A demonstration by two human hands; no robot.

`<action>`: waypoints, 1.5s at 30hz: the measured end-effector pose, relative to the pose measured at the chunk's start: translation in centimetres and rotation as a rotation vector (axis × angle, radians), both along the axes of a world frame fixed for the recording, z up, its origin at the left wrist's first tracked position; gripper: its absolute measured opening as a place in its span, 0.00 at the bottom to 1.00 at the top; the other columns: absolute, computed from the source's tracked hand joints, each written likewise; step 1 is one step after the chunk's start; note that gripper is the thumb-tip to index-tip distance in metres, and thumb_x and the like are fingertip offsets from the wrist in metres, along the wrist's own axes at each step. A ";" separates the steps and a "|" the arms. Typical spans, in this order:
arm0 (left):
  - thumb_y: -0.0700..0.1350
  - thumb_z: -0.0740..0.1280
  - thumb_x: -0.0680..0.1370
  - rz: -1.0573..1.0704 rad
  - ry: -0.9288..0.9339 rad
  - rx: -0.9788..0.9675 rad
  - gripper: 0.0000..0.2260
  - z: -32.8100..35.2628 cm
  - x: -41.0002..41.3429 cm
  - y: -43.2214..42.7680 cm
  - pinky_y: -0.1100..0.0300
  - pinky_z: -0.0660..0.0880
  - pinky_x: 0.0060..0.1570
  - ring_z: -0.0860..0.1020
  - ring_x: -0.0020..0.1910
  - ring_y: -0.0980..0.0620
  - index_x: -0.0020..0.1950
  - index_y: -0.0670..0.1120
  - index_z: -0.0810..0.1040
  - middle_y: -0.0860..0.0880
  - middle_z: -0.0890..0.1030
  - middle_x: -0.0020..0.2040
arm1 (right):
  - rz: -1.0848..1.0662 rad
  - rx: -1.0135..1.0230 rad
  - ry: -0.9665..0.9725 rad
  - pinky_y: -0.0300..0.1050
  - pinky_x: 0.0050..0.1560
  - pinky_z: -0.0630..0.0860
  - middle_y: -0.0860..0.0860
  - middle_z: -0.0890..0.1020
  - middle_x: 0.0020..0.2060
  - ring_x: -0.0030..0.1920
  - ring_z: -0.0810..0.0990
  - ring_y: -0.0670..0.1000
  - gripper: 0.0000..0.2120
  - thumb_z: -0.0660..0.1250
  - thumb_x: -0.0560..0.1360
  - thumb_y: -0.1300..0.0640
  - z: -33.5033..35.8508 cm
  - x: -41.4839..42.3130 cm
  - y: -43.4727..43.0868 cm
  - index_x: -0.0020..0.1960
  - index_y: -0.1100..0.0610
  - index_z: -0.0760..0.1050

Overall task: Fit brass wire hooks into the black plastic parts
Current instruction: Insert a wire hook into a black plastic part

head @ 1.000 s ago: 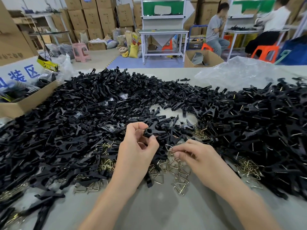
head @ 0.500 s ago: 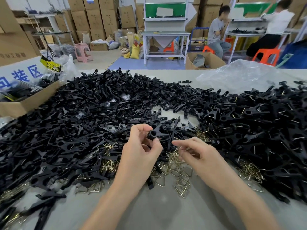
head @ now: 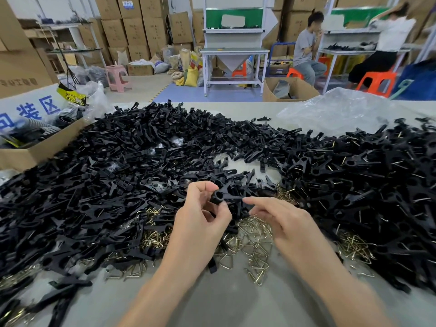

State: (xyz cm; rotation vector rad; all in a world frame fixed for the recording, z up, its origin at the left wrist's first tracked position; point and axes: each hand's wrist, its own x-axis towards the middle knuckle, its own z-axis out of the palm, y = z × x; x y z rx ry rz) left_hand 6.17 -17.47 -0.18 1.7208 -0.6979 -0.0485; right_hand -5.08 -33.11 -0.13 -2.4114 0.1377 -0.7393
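1. You are holding one black part (head: 220,197) in your left hand (head: 203,223), pinching its round end between thumb and forefinger, just above the parts in front of you.
2. Your right hand (head: 285,223) is pointing at that part, with forefinger and thumb drawn narrow just beside its arm. No wire is showing there, so I cannot tell whether you are pinching a hook.
3. Loose hooks (head: 256,249) are lying on the table (head: 226,305) under and between your hands, and more are peeking out at the lower left and far right.
4. The right pile (head: 368,185) is showing brass wire in many of its parts, so I am reading those as fitted.
5. The left heap (head: 113,175), which is spreading across the far side too, is showing no brass in its parts. I am reading those as not yet fitted.
6. By that count you are well into the job but far from finishing, since the bare heap is looking at least as large as the fitted pile.
7. The part you are holding is showing no hook, so you are probably at the fitting step for this one.
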 end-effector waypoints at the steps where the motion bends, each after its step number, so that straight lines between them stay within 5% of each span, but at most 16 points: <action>1: 0.47 0.69 0.77 0.000 -0.005 0.002 0.13 0.0 0.0 0.0 0.63 0.73 0.35 0.72 0.31 0.59 0.53 0.64 0.69 0.58 0.79 0.42 | 0.006 -0.037 -0.001 0.44 0.59 0.79 0.39 0.82 0.50 0.56 0.81 0.42 0.35 0.64 0.72 0.79 -0.1 0.0 -0.1 0.67 0.45 0.77; 8: 0.46 0.70 0.77 0.004 -0.028 0.009 0.14 -0.1 0.0 0.0 0.70 0.70 0.34 0.71 0.30 0.60 0.52 0.63 0.69 0.58 0.80 0.43 | -0.014 0.142 -0.105 0.27 0.54 0.72 0.33 0.84 0.50 0.54 0.79 0.40 0.32 0.67 0.77 0.73 0.2 0.4 0.4 0.66 0.37 0.77; 18: 0.47 0.69 0.77 -0.017 -0.035 0.034 0.14 -0.3 0.0 0.0 0.68 0.71 0.32 0.72 0.30 0.59 0.54 0.63 0.69 0.60 0.79 0.41 | 0.019 0.534 0.085 0.39 0.54 0.77 0.41 0.87 0.46 0.49 0.84 0.42 0.21 0.72 0.77 0.61 1.5 0.2 -0.2 0.59 0.35 0.80; 22: 0.46 0.70 0.77 -0.014 -0.033 0.030 0.14 -0.3 0.1 -0.1 0.66 0.72 0.33 0.72 0.31 0.59 0.54 0.62 0.69 0.61 0.79 0.41 | 0.072 0.662 0.095 0.32 0.49 0.76 0.45 0.88 0.45 0.47 0.85 0.43 0.15 0.74 0.73 0.50 1.7 0.1 -0.5 0.58 0.37 0.81; 27: 0.49 0.69 0.77 -0.022 -0.040 0.051 0.13 -0.3 0.0 0.0 0.61 0.72 0.32 0.72 0.30 0.58 0.55 0.62 0.69 0.60 0.79 0.40 | 0.099 0.840 0.137 0.38 0.50 0.76 0.49 0.88 0.48 0.46 0.84 0.47 0.22 0.75 0.64 0.41 1.3 0.1 -0.9 0.58 0.35 0.81; 35: 0.51 0.68 0.76 -0.029 -0.045 0.066 0.12 -0.3 -0.1 0.1 0.58 0.73 0.32 0.71 0.29 0.58 0.56 0.63 0.69 0.58 0.79 0.39 | 0.064 0.866 0.055 0.35 0.47 0.79 0.49 0.87 0.48 0.41 0.85 0.48 0.20 0.72 0.75 0.64 1.4 0.2 -0.8 0.56 0.40 0.84; 39: 0.48 0.68 0.77 -0.038 -0.042 0.061 0.13 0.0 -0.2 0.1 0.63 0.71 0.31 0.70 0.30 0.59 0.55 0.63 0.69 0.57 0.78 0.39 | 0.071 0.921 0.005 0.33 0.45 0.79 0.48 0.86 0.46 0.41 0.85 0.48 0.17 0.73 0.73 0.61 1.5 0.3 -0.6 0.55 0.42 0.84; 45: 0.45 0.69 0.78 -0.188 0.045 -0.014 0.13 0.9 -1.0 0.4 0.64 0.70 0.33 0.71 0.33 0.56 0.55 0.61 0.71 0.56 0.76 0.36 | 0.121 1.344 -0.189 0.38 0.44 0.81 0.52 0.84 0.39 0.38 0.84 0.47 0.16 0.75 0.63 0.60 1.5 0.7 -1.3 0.50 0.51 0.87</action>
